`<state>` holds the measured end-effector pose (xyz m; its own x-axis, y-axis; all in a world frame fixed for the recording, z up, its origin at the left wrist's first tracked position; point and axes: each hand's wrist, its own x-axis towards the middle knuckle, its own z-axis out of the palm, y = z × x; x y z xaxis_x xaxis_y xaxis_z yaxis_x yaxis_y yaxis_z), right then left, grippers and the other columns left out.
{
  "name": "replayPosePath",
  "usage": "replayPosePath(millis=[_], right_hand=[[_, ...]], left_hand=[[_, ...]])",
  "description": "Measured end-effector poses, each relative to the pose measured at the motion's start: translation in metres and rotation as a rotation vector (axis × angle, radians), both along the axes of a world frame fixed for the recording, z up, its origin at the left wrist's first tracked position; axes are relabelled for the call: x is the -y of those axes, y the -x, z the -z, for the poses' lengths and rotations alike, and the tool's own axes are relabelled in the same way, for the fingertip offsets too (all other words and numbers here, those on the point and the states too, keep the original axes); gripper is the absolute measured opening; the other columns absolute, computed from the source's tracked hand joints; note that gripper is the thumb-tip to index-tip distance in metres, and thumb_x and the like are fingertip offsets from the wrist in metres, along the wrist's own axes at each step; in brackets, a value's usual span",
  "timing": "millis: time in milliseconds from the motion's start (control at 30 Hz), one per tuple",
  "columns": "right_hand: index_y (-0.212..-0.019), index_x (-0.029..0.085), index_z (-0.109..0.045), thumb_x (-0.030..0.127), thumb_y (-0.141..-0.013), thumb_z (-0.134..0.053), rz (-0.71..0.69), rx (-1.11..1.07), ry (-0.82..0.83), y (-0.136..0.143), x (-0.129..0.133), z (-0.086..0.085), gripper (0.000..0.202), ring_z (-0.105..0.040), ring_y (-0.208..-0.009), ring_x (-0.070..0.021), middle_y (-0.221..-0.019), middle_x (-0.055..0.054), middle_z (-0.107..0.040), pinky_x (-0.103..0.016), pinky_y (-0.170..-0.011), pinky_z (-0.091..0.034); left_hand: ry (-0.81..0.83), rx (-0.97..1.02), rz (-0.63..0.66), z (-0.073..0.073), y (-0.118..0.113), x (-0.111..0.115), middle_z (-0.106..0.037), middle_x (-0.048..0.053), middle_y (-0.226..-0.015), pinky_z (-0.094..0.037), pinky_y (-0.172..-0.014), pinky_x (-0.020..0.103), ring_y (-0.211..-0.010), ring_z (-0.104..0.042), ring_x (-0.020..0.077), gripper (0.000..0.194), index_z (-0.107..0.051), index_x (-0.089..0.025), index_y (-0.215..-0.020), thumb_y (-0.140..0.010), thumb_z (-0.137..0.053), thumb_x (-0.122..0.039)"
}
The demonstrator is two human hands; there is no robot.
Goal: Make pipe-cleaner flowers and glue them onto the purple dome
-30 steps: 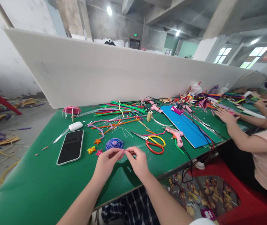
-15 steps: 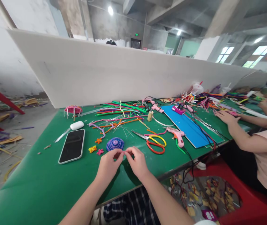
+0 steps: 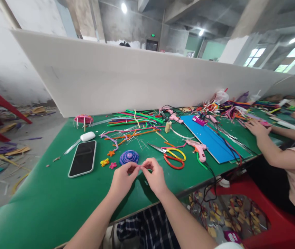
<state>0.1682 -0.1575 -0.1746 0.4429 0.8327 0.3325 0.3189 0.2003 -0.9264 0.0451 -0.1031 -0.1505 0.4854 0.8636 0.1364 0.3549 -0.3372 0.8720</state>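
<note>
My left hand (image 3: 124, 177) and my right hand (image 3: 154, 175) meet fingertip to fingertip over the green table (image 3: 85, 200). Both are pinched closed on something too small to make out. Just behind my left hand lies a blue and purple coiled disc (image 3: 129, 157). Left of it are three small flowers: an orange one (image 3: 111, 153), a yellow one (image 3: 104, 162) and a pink one (image 3: 113, 165). Scissors with red and yellow handles (image 3: 173, 158) lie partly open to the right of my right hand.
A phone (image 3: 83, 158) and a white case (image 3: 87, 136) lie at the left. Pipe cleaners (image 3: 137, 118) are piled behind. Farther right are a pink glue gun (image 3: 198, 149), cables and a blue board (image 3: 209, 140). A person's hand (image 3: 257, 129) rests at the right.
The view has shifted slightly, so the table things appear a little farther right. My hands remain together, with the fingertips slightly turned. The scissors and flowers have stayed in place on the table.
</note>
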Motion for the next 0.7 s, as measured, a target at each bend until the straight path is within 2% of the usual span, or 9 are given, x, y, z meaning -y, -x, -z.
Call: replayPosePath(millis=[167,233,333,400,467,567,700], right_hand=[[-0.078,0.021,-0.052,0.021,-0.077,-0.053,0.024,0.153,-0.005,0.001,0.004,0.004,0.002,-0.058,-0.074,-0.0148,-0.076,-0.001,-0.060,-0.030,-0.073,-0.047],[-0.081,0.021,-0.051,0.023,-0.076,-0.055,-0.013,0.070,0.005,0.000,0.002,0.005,0.006,-0.058,-0.074,-0.0149,-0.077,-0.001,-0.059,-0.030,-0.073,-0.048],[-0.086,0.022,-0.047,0.027,-0.071,-0.062,-0.120,-0.189,0.080,-0.006,-0.004,0.004,0.022,-0.058,-0.068,-0.0136,-0.072,0.002,-0.058,-0.029,-0.068,-0.049],[-0.087,0.022,-0.044,0.030,-0.066,-0.067,-0.164,-0.343,0.154,-0.012,-0.012,0.000,0.032,-0.058,-0.064,-0.0128,-0.068,0.004,-0.058,-0.028,-0.063,-0.049],[-0.086,0.021,-0.044,0.030,-0.062,-0.070,-0.171,-0.409,0.228,-0.019,-0.021,-0.005,0.036,-0.058,-0.062,-0.0123,-0.066,0.004,-0.058,-0.026,-0.058,-0.049],[-0.084,0.021,-0.046,0.027,-0.060,-0.069,-0.193,-0.331,0.314,-0.026,-0.037,-0.011,0.033,-0.057,-0.061,-0.0114,-0.067,0.004,-0.059,-0.021,-0.050,-0.046],[-0.081,0.020,-0.049,0.025,-0.063,-0.065,-0.255,-0.196,0.365,-0.028,-0.055,-0.008,0.025,-0.055,-0.055,-0.0101,-0.062,0.004,-0.058,-0.017,-0.042,-0.041]], left_hand=[[0.012,0.003,-0.010,0.001,0.000,0.004,-0.067,0.002,-0.069,-0.045,-0.061,0.026,-0.064,-0.060,0.0162,0.023,-0.065,-0.016,-0.076,-0.076,-0.052,-0.035],[0.065,0.034,0.022,0.001,0.002,0.000,-0.067,0.003,-0.070,-0.046,-0.062,0.026,-0.066,-0.060,0.0169,0.024,-0.066,-0.015,-0.077,-0.076,-0.053,-0.035],[0.118,0.092,0.026,-0.002,0.014,-0.013,-0.069,0.005,-0.078,-0.048,-0.066,0.027,-0.072,-0.063,0.0182,0.028,-0.068,-0.015,-0.086,-0.077,-0.053,-0.038],[0.096,0.144,-0.077,-0.008,0.027,-0.026,-0.069,0.007,-0.086,-0.049,-0.066,0.027,-0.075,-0.063,0.0183,0.034,-0.066,-0.015,-0.098,-0.076,-0.055,-0.040],[0.075,0.203,-0.186,-0.015,0.042,-0.038,-0.069,0.008,-0.092,-0.049,-0.063,0.026,-0.074,-0.063,0.0177,0.040,-0.064,-0.015,-0.104,-0.075,-0.057,-0.041],[0.081,0.255,-0.289,-0.023,0.058,-0.049,-0.068,0.008,-0.091,-0.048,-0.063,0.025,-0.073,-0.063,0.0167,0.039,-0.064,-0.015,-0.103,-0.074,-0.058,-0.040],[0.077,0.286,-0.334,-0.025,0.063,-0.051,-0.066,0.009,-0.098,-0.048,-0.063,0.025,-0.072,-0.064,0.0153,0.038,-0.063,-0.014,-0.105,-0.074,-0.059,-0.036]])
